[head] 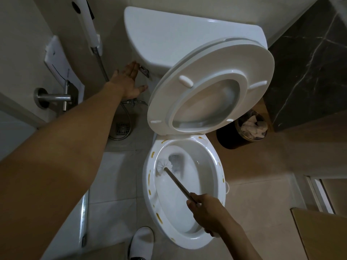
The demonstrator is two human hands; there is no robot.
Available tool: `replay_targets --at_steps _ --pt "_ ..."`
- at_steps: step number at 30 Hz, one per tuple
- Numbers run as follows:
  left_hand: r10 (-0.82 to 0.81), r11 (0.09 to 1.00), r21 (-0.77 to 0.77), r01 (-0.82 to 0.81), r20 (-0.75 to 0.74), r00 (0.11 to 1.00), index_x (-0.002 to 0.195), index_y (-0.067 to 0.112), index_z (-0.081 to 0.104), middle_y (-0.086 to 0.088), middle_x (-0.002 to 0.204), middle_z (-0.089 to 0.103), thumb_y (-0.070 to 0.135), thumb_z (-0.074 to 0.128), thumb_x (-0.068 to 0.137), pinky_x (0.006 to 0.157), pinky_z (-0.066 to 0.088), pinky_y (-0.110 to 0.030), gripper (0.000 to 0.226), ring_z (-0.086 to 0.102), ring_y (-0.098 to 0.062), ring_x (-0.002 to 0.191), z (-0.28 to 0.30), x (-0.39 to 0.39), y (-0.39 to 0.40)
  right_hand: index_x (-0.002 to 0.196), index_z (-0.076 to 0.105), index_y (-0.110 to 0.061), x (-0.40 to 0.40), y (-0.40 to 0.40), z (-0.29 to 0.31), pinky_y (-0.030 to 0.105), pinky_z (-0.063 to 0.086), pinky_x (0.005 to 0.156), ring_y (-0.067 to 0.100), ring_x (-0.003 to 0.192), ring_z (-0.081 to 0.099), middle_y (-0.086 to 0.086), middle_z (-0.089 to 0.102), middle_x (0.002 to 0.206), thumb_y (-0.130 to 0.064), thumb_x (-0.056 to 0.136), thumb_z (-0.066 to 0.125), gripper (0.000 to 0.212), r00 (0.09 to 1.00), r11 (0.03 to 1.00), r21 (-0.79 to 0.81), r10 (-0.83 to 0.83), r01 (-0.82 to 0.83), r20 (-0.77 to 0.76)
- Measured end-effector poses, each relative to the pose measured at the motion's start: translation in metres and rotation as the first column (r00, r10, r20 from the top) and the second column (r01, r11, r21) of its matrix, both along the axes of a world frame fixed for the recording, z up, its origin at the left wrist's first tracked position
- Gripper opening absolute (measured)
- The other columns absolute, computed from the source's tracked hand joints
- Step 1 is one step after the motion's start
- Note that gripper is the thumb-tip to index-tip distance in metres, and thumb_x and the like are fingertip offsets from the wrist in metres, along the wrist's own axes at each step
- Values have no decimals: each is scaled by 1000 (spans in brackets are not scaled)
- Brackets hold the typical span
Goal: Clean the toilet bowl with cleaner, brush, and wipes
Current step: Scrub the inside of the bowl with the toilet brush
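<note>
1. Right hand (207,211), lower right of frame: fingers clenched around the brush handle (178,184). The white brush head (163,164) is inside the toilet bowl (216,184), against the upper-left inner wall, next to the drain opening.
2. Left hand (129,79), upper centre-left: fingers straight and released, fingertips at the chrome flush lever (144,70) on the side of the tank (169,34). Can't tell whether they're pressing it or just touching.
3. Yellow cleaner blobs (149,177) sit around the bowl's rim, mostly on the left side, not yet spread or rinsed.
4. Seat and lid (212,85) are up and leaning back towards the tank.
5. Risks, my read:
   - Flushing now, with the brush head low in the bowl, could splash onto the rim, the floor, or the slipper (141,243) at bottom centre.
   - The rim blobs sit above the water path, so a flush may miss them; they need brushing or wipes.
   - The long left reach twists the body, so the one-handed brush grip could slip or flick water.
   - Lifting out a dripping brush would wet the floor tiles.
</note>
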State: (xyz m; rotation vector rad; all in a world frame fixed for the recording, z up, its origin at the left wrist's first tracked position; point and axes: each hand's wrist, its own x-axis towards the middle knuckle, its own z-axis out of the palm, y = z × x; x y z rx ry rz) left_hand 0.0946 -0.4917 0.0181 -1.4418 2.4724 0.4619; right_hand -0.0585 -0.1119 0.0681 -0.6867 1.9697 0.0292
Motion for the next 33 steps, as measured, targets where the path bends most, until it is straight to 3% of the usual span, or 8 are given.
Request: replay_targets --at_steps 4,11,14,17,29,33 --pt "-9 999 -49 7 -39 999 150 14 -14 -3 159 -14 57 28 96 118 2 -47 81 -5 -17 146 5 4 4 143 42 -24 -1 -1 2 13 34 35 8 47 45 -3 56 83 -38 100 42 45 1000 1000 15 13 -13 -11" --pt "76 997 -5 -77 -98 992 151 11 -11 -5 159 -14 54 31 97 118 -1 -48 81 -8 -17 146 3 30 31 142 41 -21 -3 0 10 16 35 36 10 48 45 2 60 100 -36 101 41 44 996 998 8 70 -70 -53" --pt "94 996 8 -94 -87 992 150 12 -13 -4 158 -16 57 28 96 117 -2 -47 82 -10 -17 146 4 41 43 138 44 -17 -5 2 14 14 34 37 7 52 44 -1 54 89 -31 102 37 39 987 989 -3 149 -150 -67" --pt "119 993 31 -117 -80 990 150 13 -15 -4 158 -17 59 27 95 117 -2 -47 83 -10 -17 146 8 53 58 139 43 -16 -4 5 21 12 32 44 3 56 40 -2 50 92 -26 103 34 39 970 973 6 230 -230 -74" --pt "162 987 29 -160 -114 980 151 12 -10 -6 158 -16 54 29 97 117 -3 -44 79 -11 -17 146 74 60 122 137 42 -12 -13 35 60 22 41 41 12 51 45 -1 49 80 -23 101 34 38 966 966 61 256 -253 -47" --pt "85 995 -28 -92 -200 976 151 12 -10 -5 159 -15 53 28 98 117 -3 -43 77 -11 -17 146 119 20 130 141 41 -21 -27 55 70 20 44 40 11 58 52 2 56 105 -30 98 41 43 963 968 30 249 -247 -102"
